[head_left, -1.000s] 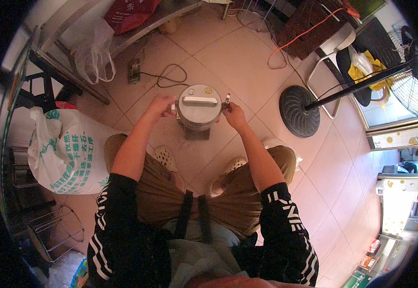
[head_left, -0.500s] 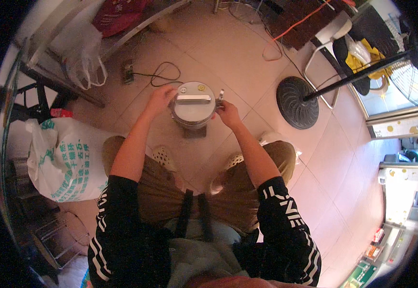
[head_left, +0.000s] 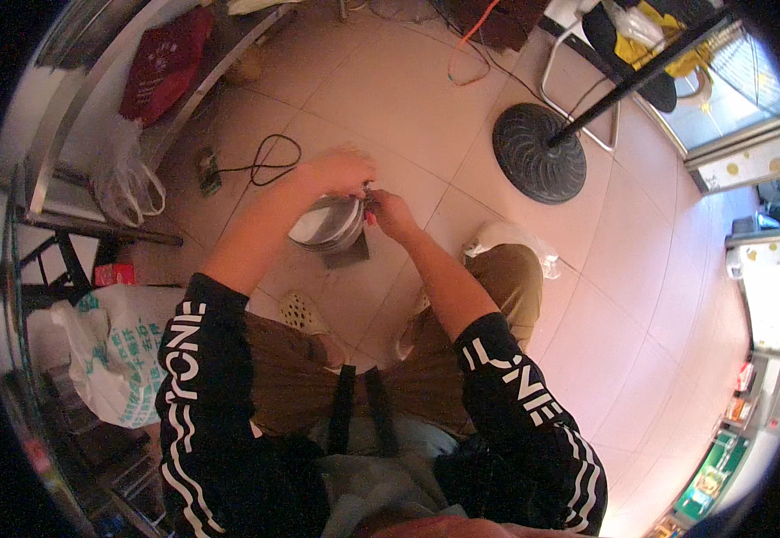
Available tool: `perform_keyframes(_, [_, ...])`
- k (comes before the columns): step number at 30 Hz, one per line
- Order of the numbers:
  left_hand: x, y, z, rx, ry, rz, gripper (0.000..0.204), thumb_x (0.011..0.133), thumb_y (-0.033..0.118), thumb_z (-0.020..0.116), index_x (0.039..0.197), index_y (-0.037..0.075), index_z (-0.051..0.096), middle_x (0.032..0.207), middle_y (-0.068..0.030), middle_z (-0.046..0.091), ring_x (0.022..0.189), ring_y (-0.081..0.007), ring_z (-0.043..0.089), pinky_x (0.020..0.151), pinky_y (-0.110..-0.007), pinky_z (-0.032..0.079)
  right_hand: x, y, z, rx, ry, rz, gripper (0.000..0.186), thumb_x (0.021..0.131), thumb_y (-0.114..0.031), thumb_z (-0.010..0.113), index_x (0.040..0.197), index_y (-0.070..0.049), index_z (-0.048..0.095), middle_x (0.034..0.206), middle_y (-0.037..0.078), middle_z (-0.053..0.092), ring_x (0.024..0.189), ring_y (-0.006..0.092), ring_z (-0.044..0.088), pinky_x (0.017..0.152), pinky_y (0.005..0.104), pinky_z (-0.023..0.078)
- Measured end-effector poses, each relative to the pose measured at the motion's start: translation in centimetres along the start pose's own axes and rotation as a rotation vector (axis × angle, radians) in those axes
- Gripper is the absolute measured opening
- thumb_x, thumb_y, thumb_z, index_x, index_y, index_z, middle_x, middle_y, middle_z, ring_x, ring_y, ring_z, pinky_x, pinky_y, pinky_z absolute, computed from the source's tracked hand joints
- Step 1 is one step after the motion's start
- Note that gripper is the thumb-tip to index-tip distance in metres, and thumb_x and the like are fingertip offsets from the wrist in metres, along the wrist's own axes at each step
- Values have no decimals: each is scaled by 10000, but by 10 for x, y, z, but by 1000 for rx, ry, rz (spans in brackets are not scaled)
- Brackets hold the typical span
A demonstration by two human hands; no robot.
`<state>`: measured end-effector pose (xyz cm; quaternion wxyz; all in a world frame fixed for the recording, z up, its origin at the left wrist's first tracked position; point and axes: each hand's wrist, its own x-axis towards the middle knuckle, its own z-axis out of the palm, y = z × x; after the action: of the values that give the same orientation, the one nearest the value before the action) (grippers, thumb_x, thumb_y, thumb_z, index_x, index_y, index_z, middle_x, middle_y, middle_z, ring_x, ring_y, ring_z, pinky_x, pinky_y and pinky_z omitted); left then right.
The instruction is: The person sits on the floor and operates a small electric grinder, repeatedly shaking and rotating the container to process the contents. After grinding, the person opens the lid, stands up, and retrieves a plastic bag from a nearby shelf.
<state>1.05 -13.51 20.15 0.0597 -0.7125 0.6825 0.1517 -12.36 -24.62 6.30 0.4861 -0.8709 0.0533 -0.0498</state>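
Tiled floor (head_left: 408,99), mid-room: round metal pot (head_left: 325,226) tilted, L hand (head_left: 341,172) pinching its far rim, R hand (head_left: 388,212) closed on small part alongside, both equally near.

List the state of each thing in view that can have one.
Metal pot: on the floor, lidded, tilted.
Left hand: on the pot's rim.
Right hand: pinching something small at the rim; cannot tell what.
Fan base: standing on the floor.
Cable: lying loose.
White bag: slumped, full.
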Motion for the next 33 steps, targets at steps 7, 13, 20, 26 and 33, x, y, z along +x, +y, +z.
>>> perform_keyframes(7, [-3, 9, 2, 245, 57, -80, 369, 734, 409, 687, 845, 57, 680, 859, -113, 654, 914, -287, 621, 918, -435, 412, 0, 4, -1, -67, 15, -89, 150, 852, -117, 536, 933, -45, 640, 758, 118, 658, 671, 233, 647, 632, 341, 502])
perform_keyframes(13, [-8, 46, 14, 252, 78, -393, 361, 835, 366, 606, 986, 39, 641, 765, -140, 663, 718, -290, 670, 665, -424, 529, 0, 0, -5, -128, 24, -75, 163, 818, -115, 542, 933, -53, 638, 737, 114, 652, 654, 248, 639, 623, 352, 502])
perform_keyframes(20, [-11, 115, 15, 56, 38, -296, 288, 875, 112, 477, 1136, -10, 486, 771, -189, 653, 628, -335, 659, 552, -442, 532, -2, 7, -5, -39, 5, -174, 255, 773, -231, 592, 950, -55, 643, 909, 178, 660, 839, 350, 638, 729, 419, 507])
perform_keyframes(26, [13, 102, 7, 84, 60, -130, 227, 851, 78, 500, 1067, 8, 508, 904, -192, 655, 844, -358, 659, 700, -453, 538, 4, 23, 11, 281, 58, -263, 232, 775, -247, 607, 916, -71, 660, 939, 167, 666, 886, 316, 646, 760, 390, 509])
perform_keyframes(33, [25, 54, -11, 183, 122, -201, 170, 818, 96, 539, 973, 48, 588, 955, -149, 648, 883, -328, 642, 729, -442, 521, 2, -1, -3, -79, -66, 146, 135, 781, -164, 631, 863, -62, 662, 820, 138, 667, 760, 283, 657, 678, 371, 517])
